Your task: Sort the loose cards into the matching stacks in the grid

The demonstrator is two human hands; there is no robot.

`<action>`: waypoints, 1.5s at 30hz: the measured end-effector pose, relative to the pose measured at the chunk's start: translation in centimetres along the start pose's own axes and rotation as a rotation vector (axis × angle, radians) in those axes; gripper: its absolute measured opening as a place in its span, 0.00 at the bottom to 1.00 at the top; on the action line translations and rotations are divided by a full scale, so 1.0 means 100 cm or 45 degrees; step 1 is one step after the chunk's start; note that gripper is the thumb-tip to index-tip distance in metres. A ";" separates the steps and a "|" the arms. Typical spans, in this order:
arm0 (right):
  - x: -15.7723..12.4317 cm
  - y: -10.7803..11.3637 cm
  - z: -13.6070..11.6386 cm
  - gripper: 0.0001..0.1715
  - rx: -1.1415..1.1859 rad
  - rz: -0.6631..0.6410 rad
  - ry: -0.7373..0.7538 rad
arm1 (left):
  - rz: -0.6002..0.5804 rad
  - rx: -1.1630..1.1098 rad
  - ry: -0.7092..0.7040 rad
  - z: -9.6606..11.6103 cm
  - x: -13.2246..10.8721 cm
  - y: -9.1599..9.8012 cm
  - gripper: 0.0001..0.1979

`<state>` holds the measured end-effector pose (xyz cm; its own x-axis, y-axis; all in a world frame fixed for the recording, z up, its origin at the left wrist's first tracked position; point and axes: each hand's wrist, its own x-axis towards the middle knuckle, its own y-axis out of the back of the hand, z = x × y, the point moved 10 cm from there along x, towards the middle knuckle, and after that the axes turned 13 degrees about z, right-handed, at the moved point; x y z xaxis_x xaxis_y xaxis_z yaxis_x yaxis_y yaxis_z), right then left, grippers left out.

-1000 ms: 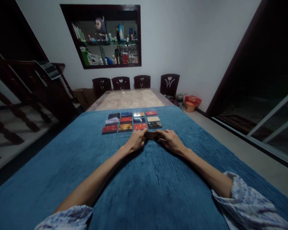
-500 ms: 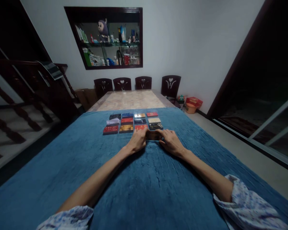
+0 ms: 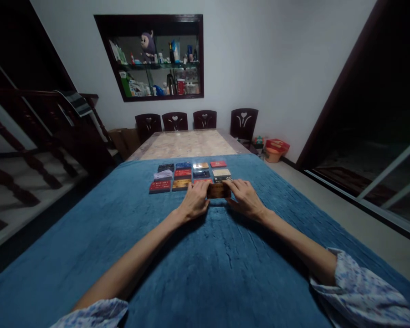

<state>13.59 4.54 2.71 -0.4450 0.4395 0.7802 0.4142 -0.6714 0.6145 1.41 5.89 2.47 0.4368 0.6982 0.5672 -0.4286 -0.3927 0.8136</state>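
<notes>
Between my left hand (image 3: pixel 195 200) and my right hand (image 3: pixel 245 199) is a dark brown card stack (image 3: pixel 219 191), gripped at its two ends and tilted so its face shows. Just beyond my hands, small card stacks lie in rows on the blue cloth (image 3: pixel 191 255). The front row has a red stack (image 3: pixel 160 186) at the left and a gold stack (image 3: pixel 181 184) beside it. My fingers partly cover the front row's right side. Behind are a white stack (image 3: pixel 163 175), a cream stack (image 3: pixel 222 173) and several others.
Past the cloth, the bare marble tabletop (image 3: pixel 191 142) shows. Dark chairs (image 3: pixel 244 123) line its far side. A wall shelf (image 3: pixel 157 66) holds bottles and a plush toy. An orange bucket (image 3: pixel 273 155) stands on the floor at the right, and a stair railing (image 3: pixel 23 136) runs along the left.
The brown stack has tilted up and shows more of its face between my hands. The whole view has shifted slightly.
</notes>
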 end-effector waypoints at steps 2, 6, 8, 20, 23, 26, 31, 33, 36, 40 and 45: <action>0.006 -0.001 -0.002 0.28 0.015 -0.021 -0.009 | 0.024 0.025 0.005 -0.004 0.000 0.006 0.27; 0.020 -0.005 -0.006 0.30 0.048 -0.040 -0.018 | 0.064 0.064 0.019 -0.016 0.000 0.020 0.26; 0.027 -0.009 -0.009 0.31 0.053 -0.048 -0.011 | 0.062 0.084 0.028 -0.023 0.000 0.026 0.27; 0.068 -0.043 -0.025 0.29 0.100 -0.130 0.008 | 0.034 0.242 0.104 -0.070 -0.004 0.043 0.29; 0.076 -0.053 -0.030 0.28 0.141 -0.155 0.010 | 0.026 0.235 0.129 -0.085 -0.004 0.045 0.28; 0.085 -0.063 -0.034 0.28 0.165 -0.200 0.010 | 0.000 0.223 0.167 -0.102 -0.005 0.045 0.27; 0.095 -0.082 -0.041 0.23 0.195 -0.290 -0.012 | -0.041 0.213 0.229 -0.127 -0.006 0.041 0.27; 0.097 -0.090 -0.042 0.23 0.200 -0.311 -0.038 | -0.052 0.215 0.243 -0.135 -0.007 0.038 0.26; 0.098 -0.102 -0.042 0.23 0.223 -0.351 -0.072 | -0.088 0.221 0.265 -0.145 -0.008 0.032 0.26; 0.096 -0.115 -0.042 0.21 0.247 -0.401 -0.114 | -0.145 0.244 0.311 -0.155 -0.010 0.024 0.26; 0.093 -0.124 -0.041 0.19 0.239 -0.419 -0.141 | -0.170 0.243 0.344 -0.162 -0.012 0.017 0.27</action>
<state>1.02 14.52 1.85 -0.4939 0.6817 0.5398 0.4064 -0.3678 0.8364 -12.64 14.03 1.15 0.2434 0.8739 0.4208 -0.2154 -0.3744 0.9019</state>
